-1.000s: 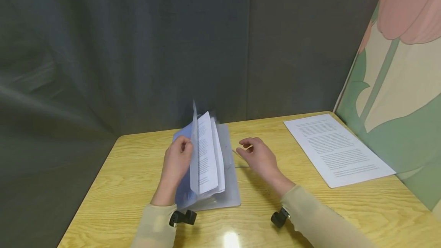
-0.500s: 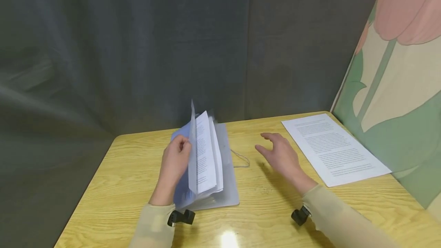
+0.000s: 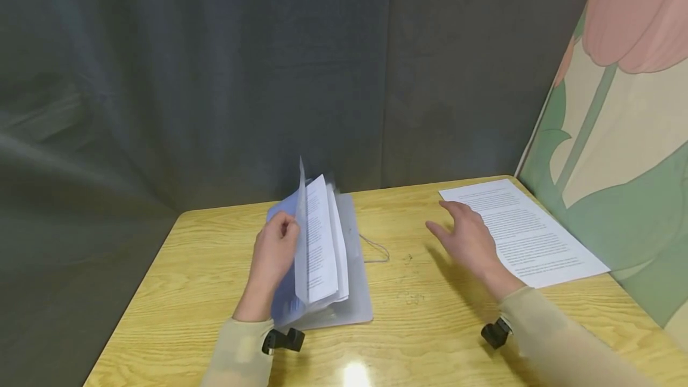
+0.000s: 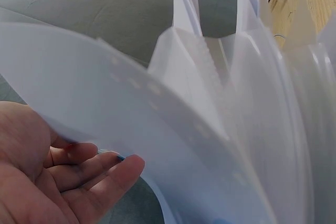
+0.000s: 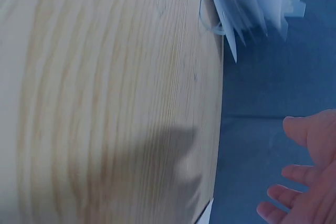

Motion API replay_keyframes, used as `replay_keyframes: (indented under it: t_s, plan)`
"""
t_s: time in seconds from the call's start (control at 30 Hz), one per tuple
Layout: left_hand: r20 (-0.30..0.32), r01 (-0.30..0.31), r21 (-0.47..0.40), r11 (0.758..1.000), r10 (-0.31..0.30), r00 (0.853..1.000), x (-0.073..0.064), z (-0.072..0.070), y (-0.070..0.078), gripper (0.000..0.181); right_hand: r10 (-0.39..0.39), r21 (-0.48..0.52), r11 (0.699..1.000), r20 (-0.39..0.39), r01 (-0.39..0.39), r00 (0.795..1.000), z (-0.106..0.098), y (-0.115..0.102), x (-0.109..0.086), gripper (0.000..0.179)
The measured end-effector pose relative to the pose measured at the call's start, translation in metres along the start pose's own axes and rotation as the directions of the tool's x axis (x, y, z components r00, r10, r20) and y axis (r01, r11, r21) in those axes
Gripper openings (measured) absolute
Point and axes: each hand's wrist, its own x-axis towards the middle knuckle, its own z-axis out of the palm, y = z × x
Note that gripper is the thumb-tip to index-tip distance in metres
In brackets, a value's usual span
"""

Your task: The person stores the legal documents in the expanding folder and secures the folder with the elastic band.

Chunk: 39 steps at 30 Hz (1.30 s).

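Note:
A translucent plastic expanding file [image 3: 359, 291] stands partly fanned on the table, with printed pages [image 3: 321, 237] between its dividers. My left hand [image 3: 274, 249] grips its raised front flap [image 3: 301, 243] by the left edge. In the left wrist view, fingertips [image 4: 131, 169] show at the edge of the curved flap, and pockets with paper fan out beyond it. Above the table my right hand [image 3: 473, 240] holds nothing, its thumb and fingers spread apart. It overlaps the left edge of a printed sheet [image 3: 529, 232] in the head view.
A thin elastic cord [image 3: 385, 251] loops out from the file's right side onto the wooden table [image 3: 215, 273]. Dark curtain [image 3: 269, 76] hangs behind the table's far edge. A wall with a painted tulip [image 3: 618, 112] rises along the right.
My right hand has moved right, away from the file and cord toward the printed sheet, and its fingers have spread. The left hand and the flap have stayed nearly still.

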Motion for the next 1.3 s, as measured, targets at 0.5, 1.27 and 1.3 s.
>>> replay_keyframes:
  t_s: [0.5,1.27,1.3]
  plan:
    - [0.003,0.003,-0.003,1.0,-0.003,1.0,0.0,0.001,0.0,0.017,0.045,-0.078,0.996,-0.058,-0.05,0.997,-0.024,0.051,0.008,0.074]
    - [-0.001,0.007,0.0,1.0,-0.007,1.0,-0.003,0.001,0.0,0.018,0.112,-0.175,0.976,-0.117,-0.132,0.987,-0.052,0.112,0.015,0.081]
    - [0.0,0.007,0.0,1.0,-0.007,1.0,-0.003,0.001,0.0,0.018,0.117,-0.175,0.975,-0.115,-0.136,0.986,-0.054,0.114,0.015,0.081]
